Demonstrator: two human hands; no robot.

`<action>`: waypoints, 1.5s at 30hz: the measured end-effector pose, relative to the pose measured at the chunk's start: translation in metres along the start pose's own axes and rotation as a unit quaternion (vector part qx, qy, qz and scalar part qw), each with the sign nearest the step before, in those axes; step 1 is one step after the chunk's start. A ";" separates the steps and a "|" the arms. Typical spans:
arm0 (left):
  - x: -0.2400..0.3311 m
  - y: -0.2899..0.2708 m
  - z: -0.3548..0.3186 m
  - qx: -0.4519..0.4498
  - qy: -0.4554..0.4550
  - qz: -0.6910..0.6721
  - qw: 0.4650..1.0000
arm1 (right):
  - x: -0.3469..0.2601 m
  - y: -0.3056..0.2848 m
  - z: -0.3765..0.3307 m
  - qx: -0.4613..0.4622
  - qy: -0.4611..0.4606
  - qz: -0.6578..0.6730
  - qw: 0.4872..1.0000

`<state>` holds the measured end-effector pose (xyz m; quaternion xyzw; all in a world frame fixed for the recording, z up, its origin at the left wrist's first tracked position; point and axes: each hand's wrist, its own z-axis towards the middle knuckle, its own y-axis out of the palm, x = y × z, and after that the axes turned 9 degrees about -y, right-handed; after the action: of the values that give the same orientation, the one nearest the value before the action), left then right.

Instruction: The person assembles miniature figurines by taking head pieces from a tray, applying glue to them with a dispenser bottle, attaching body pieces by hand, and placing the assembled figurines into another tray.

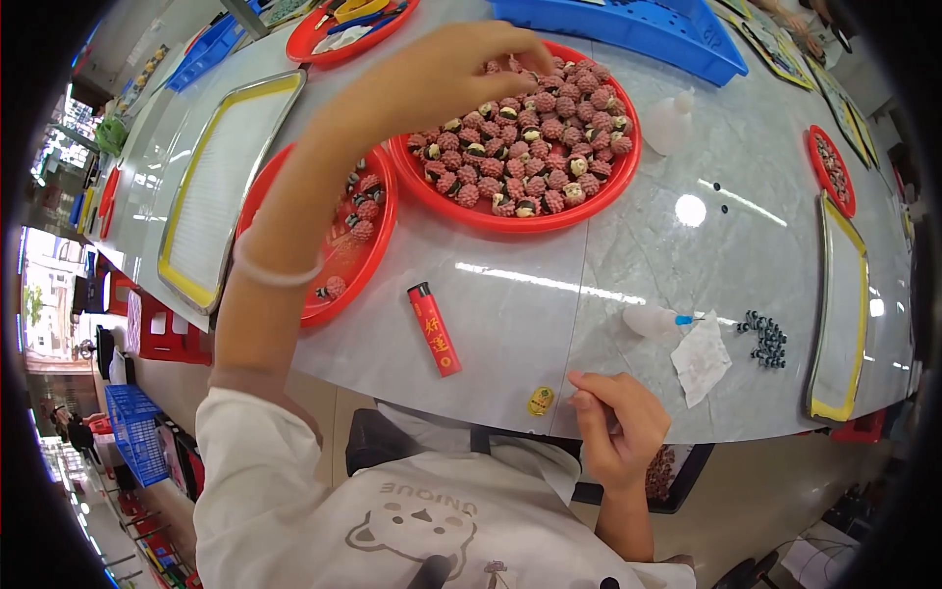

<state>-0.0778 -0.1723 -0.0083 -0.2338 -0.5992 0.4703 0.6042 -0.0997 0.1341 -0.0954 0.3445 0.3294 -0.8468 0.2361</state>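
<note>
My left hand [496,59] reaches over a large round red tray [510,224] heaped with small pink bumpy pieces [540,137], several with cream or black parts. Its fingers curve downward and stand apart, with pieces showing between them; the tips are partly hidden. Close to the table's near edge, my right hand [623,422] is closed, thumb against index finger; whatever it may pinch is too small to make out. Beside it lies a small oval gold tag [541,401]. A second red tray [368,270], with fewer pink pieces, sits partly behind my left forearm.
A red lighter [434,329] lies on the grey table. To the right are a blue-tipped white squeeze bottle [650,321], a crumpled tissue [702,363] and small dark pieces [763,339]. Another white bottle [670,123], a blue tray [638,41] and yellow-rimmed trays [186,280] stand around.
</note>
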 end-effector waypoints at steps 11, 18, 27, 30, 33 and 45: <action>0.000 0.046 0.038 -0.078 -0.074 0.080 0.991 | 0.000 -0.007 -0.002 0.012 0.024 0.047 0.999; -0.001 0.044 0.033 -0.089 -0.062 0.074 0.991 | -0.001 -0.006 -0.003 0.012 0.004 0.050 0.999; -0.019 0.054 0.037 0.125 -0.021 0.090 0.988 | -0.003 -0.003 -0.007 0.035 -0.029 0.021 0.999; -0.033 0.078 0.046 0.131 -0.167 0.002 0.977 | 0.000 -0.001 -0.007 0.026 -0.047 0.003 0.999; -0.036 0.097 0.051 0.138 -0.116 0.121 0.976 | 0.000 0.000 -0.007 0.032 -0.074 -0.015 0.997; -0.050 0.090 0.057 0.275 -0.171 0.009 0.946 | 0.002 0.004 -0.006 0.036 -0.091 -0.046 0.994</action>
<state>-0.1501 -0.1905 -0.1000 0.0197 -0.5391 0.6552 0.5288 -0.0957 0.1360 -0.1015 0.2587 0.2918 -0.8957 0.2135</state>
